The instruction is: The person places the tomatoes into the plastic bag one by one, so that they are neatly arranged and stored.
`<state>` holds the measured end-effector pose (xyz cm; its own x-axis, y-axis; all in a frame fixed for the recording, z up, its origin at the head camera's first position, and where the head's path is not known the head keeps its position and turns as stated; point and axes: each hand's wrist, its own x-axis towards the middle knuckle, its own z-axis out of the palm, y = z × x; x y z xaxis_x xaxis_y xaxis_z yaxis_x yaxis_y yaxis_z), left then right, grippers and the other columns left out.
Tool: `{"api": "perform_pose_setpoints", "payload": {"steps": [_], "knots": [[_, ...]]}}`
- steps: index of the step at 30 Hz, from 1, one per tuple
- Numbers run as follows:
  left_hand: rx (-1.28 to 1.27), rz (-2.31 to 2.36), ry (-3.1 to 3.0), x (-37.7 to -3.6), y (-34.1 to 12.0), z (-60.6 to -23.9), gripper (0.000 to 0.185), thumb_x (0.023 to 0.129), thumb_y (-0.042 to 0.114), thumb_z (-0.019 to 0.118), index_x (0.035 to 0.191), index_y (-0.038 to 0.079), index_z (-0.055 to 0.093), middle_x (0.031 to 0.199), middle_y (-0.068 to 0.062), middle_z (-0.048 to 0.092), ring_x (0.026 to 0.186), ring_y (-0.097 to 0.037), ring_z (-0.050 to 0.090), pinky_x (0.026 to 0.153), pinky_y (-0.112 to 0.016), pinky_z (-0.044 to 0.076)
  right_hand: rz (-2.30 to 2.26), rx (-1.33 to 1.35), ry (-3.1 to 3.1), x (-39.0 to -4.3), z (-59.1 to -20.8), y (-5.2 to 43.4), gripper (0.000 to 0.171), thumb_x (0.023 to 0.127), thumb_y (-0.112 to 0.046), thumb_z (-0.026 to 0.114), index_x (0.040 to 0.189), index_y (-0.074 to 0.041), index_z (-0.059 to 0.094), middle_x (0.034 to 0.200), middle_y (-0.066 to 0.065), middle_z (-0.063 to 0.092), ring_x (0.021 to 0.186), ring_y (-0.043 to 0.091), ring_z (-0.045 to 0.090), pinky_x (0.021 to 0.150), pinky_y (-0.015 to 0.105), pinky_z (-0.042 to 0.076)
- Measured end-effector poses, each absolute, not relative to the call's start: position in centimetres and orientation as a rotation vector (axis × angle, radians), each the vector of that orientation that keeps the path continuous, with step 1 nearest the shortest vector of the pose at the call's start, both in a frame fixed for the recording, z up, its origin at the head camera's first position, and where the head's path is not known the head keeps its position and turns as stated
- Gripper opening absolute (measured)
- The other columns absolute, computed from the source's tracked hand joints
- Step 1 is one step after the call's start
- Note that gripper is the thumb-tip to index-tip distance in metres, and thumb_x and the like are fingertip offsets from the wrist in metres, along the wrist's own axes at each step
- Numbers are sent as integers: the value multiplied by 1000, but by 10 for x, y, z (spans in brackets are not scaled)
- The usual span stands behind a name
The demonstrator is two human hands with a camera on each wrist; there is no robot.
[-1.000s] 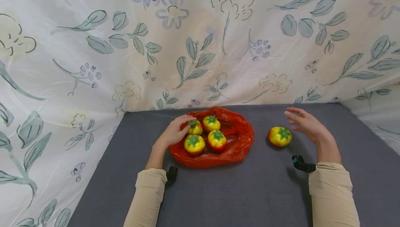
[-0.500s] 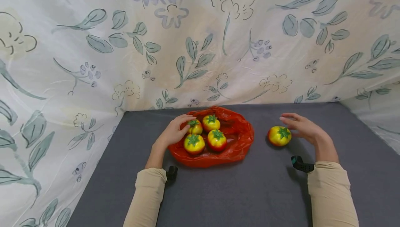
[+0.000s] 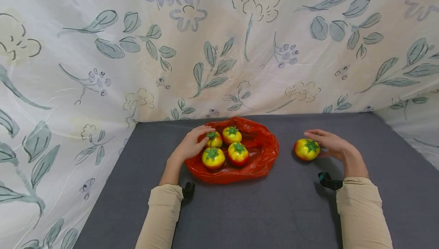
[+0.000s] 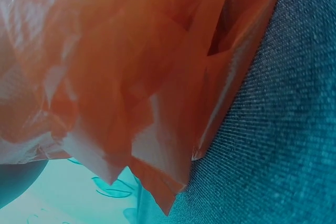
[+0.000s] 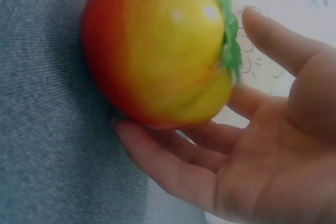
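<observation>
A red plastic bag (image 3: 261, 154) lies open on the grey table (image 3: 257, 211) with several yellow-red tomatoes (image 3: 238, 153) in it. My left hand (image 3: 190, 145) lies on the bag's left rim with its fingers curled over the edge, next to the back-left tomato (image 3: 214, 139). The left wrist view is filled by crumpled bag (image 4: 131, 77). A loose tomato (image 3: 306, 149) sits to the right of the bag. My right hand (image 3: 330, 144) cups it from the right. Its fingers (image 5: 157, 153) touch the tomato (image 5: 163, 51), and the thumb hovers by the green stem.
A floral cloth (image 3: 219, 50) hangs as a wall behind and on both sides of the table. Black wrist straps (image 3: 329, 181) show at both sleeves. Bare grey surface lies in front of the bag and at the far right.
My right hand has come down and to the left, from hovering above the loose tomato to touching its right side. The left hand and the bag have stayed still.
</observation>
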<state>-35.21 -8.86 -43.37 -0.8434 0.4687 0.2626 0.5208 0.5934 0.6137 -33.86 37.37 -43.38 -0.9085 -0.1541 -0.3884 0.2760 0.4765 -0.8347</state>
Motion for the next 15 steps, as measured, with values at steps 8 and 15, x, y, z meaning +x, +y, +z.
{"api": "perform_pose_setpoints", "payload": {"steps": [8, 15], "knots": [[-846, -1071, -2745, -351, -88, -433, 37, 95, 7, 54, 131, 7, 57, 139, -15, 48, 137, -33, 29, 108, -53, 24, -1432, 136, 2284, -340, -439, 373, 103, 86, -65, 52, 151, 1, 8, 150, 33, 2, 130, 54, 15, 90, 54, 46], [-837, -1069, -2747, -351, -88, -434, 36, 95, 7, 55, 131, 8, 58, 139, -14, 48, 137, -32, 30, 108, -53, 24, -1495, 129, 2234, -339, -440, 374, 94, 89, -58, 53, 151, 0, 12, 149, 32, 6, 129, 51, 20, 87, 49, 50]]}}
